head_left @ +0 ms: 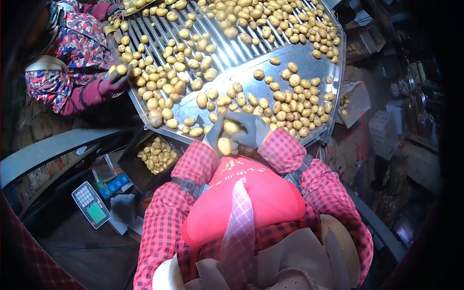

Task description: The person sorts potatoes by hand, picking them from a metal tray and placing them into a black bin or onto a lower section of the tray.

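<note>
My left hand, in a grey glove, curls around the left side of a pale yellow potato close to my red apron. My right hand, gloved the same way, bends around another potato just beyond the first one. Both hands are close together at the near edge of the metal sorting table. Loose potatoes lie heaped right beyond my right hand, and a few more rest to the left of my left hand. The fingertips are partly hidden behind the potatoes.
A co-worker's gloved hand holds potatoes at the table's left edge. Below it stands a crate of potatoes, with a scale display nearer. Metal rollers cross the far side. A plastic bag hangs at the right.
</note>
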The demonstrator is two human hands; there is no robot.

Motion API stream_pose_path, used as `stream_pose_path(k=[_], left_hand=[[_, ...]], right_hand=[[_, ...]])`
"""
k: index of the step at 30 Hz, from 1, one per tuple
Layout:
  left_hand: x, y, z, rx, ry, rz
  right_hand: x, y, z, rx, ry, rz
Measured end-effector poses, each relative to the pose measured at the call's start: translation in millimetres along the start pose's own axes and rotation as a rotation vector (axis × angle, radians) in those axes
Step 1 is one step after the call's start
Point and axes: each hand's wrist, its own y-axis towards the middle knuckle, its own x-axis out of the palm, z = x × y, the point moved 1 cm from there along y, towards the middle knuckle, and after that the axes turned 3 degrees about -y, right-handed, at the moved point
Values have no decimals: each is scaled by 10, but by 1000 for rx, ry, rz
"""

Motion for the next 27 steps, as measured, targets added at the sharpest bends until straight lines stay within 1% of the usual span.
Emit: stream_pose_path(k=[2,3,5,6,7,8,10,12,13,15,17,20,22,24,25,27], left_hand=[[117,-65,-9,91,170,140],[131,-115,45,67,216,103],[-111,26,127,119,485,92],[-47,-4,135,177,629,167],[18,-35,143,225,773,252],[77,-45,140,404,1122,343],[49,18,125,766,1453,263],[109,47,113,788,1513,313],[130,56,119,802,1542,337],[118,53,125,756,1528,398],[109,59,138,712,1501,435],[182,27,140,618,1457,473],[322,-1,132,529,1438,517],[338,3,119,458,1291,470],[317,17,123,457,1237,422],[221,54,129,480,1148,309]], right_hand=[[-198,-28,-90,3,33,-61],[-234,41,266,151,-20,55],[-609,291,905,192,-488,368],[-843,343,1069,391,-351,522],[-1038,342,1166,350,-581,584],[-1198,334,1250,304,-810,640],[-1421,403,1559,392,-849,476],[-1466,475,1437,560,-855,314],[-1525,528,1032,686,-841,230],[-1635,593,1406,816,-786,153],[-1688,485,1766,808,-678,270],[-1488,349,1346,809,-796,212],[-1249,250,986,709,-927,25],[-1048,153,941,163,-1082,102],[-1009,190,949,344,-1087,24],[-1004,279,1039,456,-1065,-7]])
